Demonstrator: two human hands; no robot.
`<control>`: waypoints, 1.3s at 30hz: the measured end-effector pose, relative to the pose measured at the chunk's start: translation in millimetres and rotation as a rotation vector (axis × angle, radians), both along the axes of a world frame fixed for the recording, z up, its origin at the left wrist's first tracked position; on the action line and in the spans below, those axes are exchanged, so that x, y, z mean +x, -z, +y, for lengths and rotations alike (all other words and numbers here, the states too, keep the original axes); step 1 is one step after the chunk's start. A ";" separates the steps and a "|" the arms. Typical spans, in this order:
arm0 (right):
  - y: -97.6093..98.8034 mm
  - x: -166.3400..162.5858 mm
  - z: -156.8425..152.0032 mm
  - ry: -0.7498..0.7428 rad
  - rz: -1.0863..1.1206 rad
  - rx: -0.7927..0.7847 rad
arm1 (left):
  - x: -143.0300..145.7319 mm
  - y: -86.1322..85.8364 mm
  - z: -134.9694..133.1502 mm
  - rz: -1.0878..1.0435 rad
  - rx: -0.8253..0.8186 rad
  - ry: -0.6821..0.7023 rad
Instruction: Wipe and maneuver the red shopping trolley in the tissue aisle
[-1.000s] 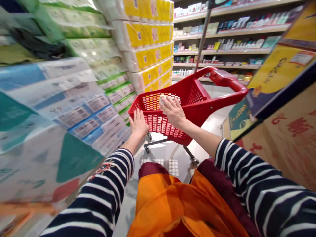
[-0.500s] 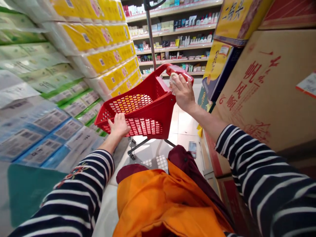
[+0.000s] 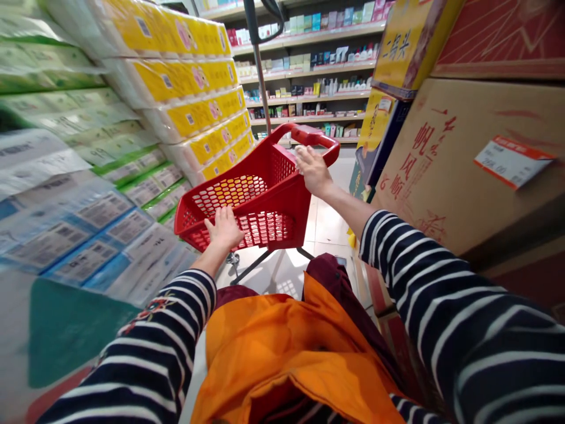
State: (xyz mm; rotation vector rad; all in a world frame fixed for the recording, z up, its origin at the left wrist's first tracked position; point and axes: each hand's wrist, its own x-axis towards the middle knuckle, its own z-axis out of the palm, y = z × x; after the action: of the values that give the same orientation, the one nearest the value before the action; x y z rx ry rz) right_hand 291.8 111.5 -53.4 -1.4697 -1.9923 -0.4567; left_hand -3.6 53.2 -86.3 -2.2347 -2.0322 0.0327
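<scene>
Head view only, so start there: where is the red perforated plastic shopping basket on wheels [image 3: 251, 200]?

— Straight ahead in the aisle, its open top in plain sight. Stacked yellow packs of paper rolls [image 3: 198, 112] rise just left of the basket, and a brown cardboard box with red characters [image 3: 441, 171] stands close on its right. Stocked shelves [image 3: 318, 88] lie well beyond it.

— And the hands?

— The left hand [image 3: 225, 228] lies on the basket's near wall, fingers spread flat against the mesh and closed round nothing. I'd judge it is placed there to brace the basket, which otherwise rests on small wheels alone.

— The right?

— The right hand [image 3: 312, 171] is at the basket's far right rim, just under the red loop handle [image 3: 315, 136]. Its fingers are stretched out, not curled round anything; whether the tips touch the plastic I cannot tell.

— Why a hand at each end?

— Control, probably: the gap between packs and box is narrow, and two contact points would stop a light basket from swinging.

— Anything else close by?

— A grey metal pull rod [image 3: 261, 76] rises from the basket's far end, untouched. Orange cloth [image 3: 282, 353] hangs at the person's front, on the camera side of the basket.
</scene>
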 end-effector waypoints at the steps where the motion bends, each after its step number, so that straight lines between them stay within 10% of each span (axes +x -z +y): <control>1: 1.2 -11.5 -7.1 -0.048 -0.040 -0.028 | 1.6 0.2 -3.2 -0.010 0.003 -0.017; 5: 4.6 -44.3 -36.2 -0.181 -0.173 -0.119 | 7.8 1.1 -14.2 -0.044 0.023 -0.060; 13: -10.6 -36.7 -30.0 0.028 -0.085 -0.132 | 11.2 -3.3 -25.9 -0.079 -0.048 0.118; 19: 13.4 -113.9 -38.8 -0.245 -0.209 -0.200 | 22.9 -12.2 -28.3 -0.099 -0.143 0.200; 29: 10.3 -99.3 -31.1 -0.041 -0.144 -0.281 | -38.6 10.8 -51.9 -0.070 -0.014 0.003; 39: 24.7 -143.3 -51.6 -0.250 -0.209 -0.295 | 6.4 9.2 -50.0 -0.137 -0.117 0.164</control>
State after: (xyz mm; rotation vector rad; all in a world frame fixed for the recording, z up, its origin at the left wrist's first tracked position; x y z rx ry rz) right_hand 148.5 59.9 -78.1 -1.3579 -2.4574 -0.2222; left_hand 2.8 3.2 -95.5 -2.5344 -1.9500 -0.0176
